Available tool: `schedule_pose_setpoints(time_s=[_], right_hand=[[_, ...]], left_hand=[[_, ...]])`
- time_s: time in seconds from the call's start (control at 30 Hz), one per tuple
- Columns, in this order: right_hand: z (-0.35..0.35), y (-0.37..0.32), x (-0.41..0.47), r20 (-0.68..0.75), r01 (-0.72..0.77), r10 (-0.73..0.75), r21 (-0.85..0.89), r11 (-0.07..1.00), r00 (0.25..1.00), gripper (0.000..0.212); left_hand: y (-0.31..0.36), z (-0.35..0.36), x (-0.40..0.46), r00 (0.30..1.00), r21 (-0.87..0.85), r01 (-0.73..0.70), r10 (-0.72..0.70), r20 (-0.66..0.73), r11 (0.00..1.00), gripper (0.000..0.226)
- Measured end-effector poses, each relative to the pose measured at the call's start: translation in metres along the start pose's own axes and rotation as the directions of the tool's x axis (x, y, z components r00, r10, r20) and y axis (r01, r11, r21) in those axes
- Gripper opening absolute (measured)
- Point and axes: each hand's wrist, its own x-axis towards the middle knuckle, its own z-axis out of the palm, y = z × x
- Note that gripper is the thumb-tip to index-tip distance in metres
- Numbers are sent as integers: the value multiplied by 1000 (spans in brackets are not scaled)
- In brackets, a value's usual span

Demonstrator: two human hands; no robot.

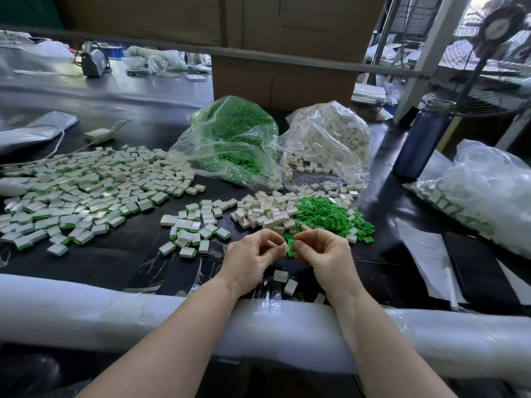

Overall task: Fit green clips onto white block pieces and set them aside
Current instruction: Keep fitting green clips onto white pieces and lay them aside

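My left hand (253,254) pinches a small white block piece (284,247) between thumb and fingers. My right hand (324,254) pinches a green clip (291,244) right against that block, with more green clips showing under its fingers. Just beyond my hands lie a heap of loose white blocks (267,211) and a heap of loose green clips (327,216). A small group of fitted pieces (195,228) lies to the left of my hands. A wide spread of fitted pieces (86,188) covers the far left of the table.
A clear bag of green clips (235,139) and a clear bag of white blocks (327,139) lie open behind the heaps. A blue bottle (419,139) stands at the right, with another filled bag (477,193) beside it. Three loose white blocks (286,281) lie near the padded table edge (115,308).
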Motion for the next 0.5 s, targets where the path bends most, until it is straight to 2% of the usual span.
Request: schedule_pose_setpoints(time_s=[0.5], right_hand=[[0,-2,-2,7,7,-7,-53,999,1000,18]], left_hand=[[-1,0,0,1000,-1,2,-2,23,1000,12]])
